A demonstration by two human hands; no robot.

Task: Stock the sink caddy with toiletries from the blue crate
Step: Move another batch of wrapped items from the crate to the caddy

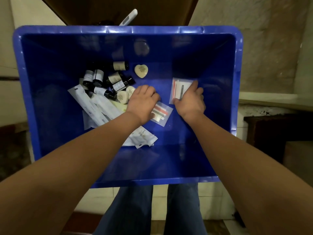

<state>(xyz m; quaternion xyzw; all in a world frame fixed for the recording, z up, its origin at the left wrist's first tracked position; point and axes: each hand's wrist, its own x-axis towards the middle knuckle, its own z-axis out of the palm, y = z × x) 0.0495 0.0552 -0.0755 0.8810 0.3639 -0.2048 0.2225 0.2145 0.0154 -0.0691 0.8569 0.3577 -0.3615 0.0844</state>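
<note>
1. Crate [42,99] of blue plastic fills most of the view, and both hands are reaching down into it, because the toiletries lie on its floor.
2. The right hand [190,100] rests on a clear sachet [179,87] near the right wall. The thumb presses on the near edge and the fingers [194,85] lie over the far side, so the hand seems to be closing on it, but I cannot tell if it is really gripped.
3. The left hand [142,102] is palm down with its fingers [150,93] curled together. It partly covers a second clear sachet [160,114] with red and white sticks inside (perhaps a small dental or vanity kit). Whether the hand holds something under it, I cannot tell.
4. The other things are gathered at the left of the crate floor: dark small bottles [105,78] lying in a heap, round pale soaps [125,94], long white packets [94,106], and one heart-shaped soap [141,71] apart from the others. Some more white packets [144,138] lie near the left forearm.
5. The bottles have pale labels and the packets have small print, but the writing is too small and blurred to read, and no brand can be named.
6. The sink caddy is not in view, so in my judgement the picking is only at the collecting stage.
</note>
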